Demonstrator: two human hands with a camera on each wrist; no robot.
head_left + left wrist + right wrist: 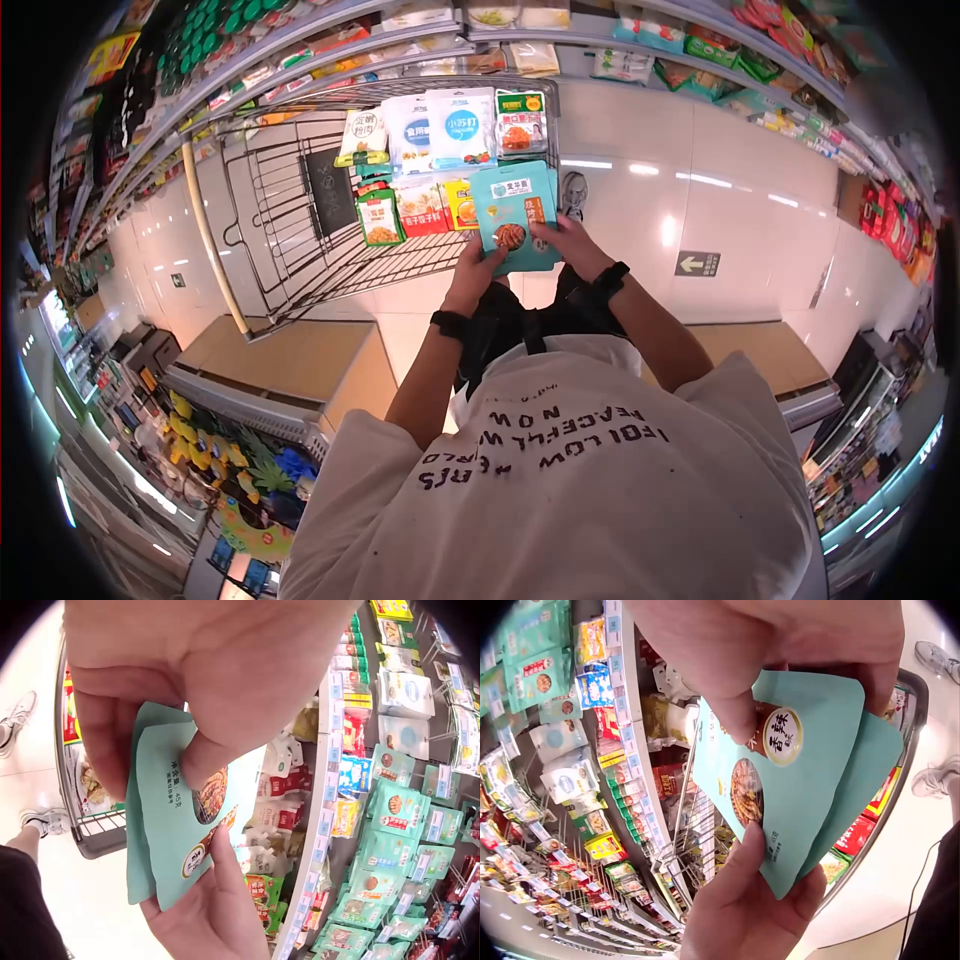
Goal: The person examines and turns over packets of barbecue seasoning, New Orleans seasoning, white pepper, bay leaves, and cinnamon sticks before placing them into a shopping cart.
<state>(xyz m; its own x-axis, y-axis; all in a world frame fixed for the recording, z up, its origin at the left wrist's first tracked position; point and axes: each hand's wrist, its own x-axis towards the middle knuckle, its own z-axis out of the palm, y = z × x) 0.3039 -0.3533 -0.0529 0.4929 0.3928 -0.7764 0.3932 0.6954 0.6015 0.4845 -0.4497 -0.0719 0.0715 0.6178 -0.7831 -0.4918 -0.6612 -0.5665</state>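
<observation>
Two teal seasoning packets, one behind the other, are held between both hands above the cart's near right corner. My left hand grips their left edge, with the thumb on the printed front. On the other side my right hand grips the right edge, thumb also on the front. In the left wrist view the front packet carries a round food picture and dark print. The right wrist view shows the rear packet sticking out behind the front one, and fingers curl behind both.
A wire shopping cart holds several packets, among them white pouches, a red-and-white packet and a green packet. Stocked shelves run beyond it. Teal packets fill part of one shelf. A person's shoe stands beside the cart.
</observation>
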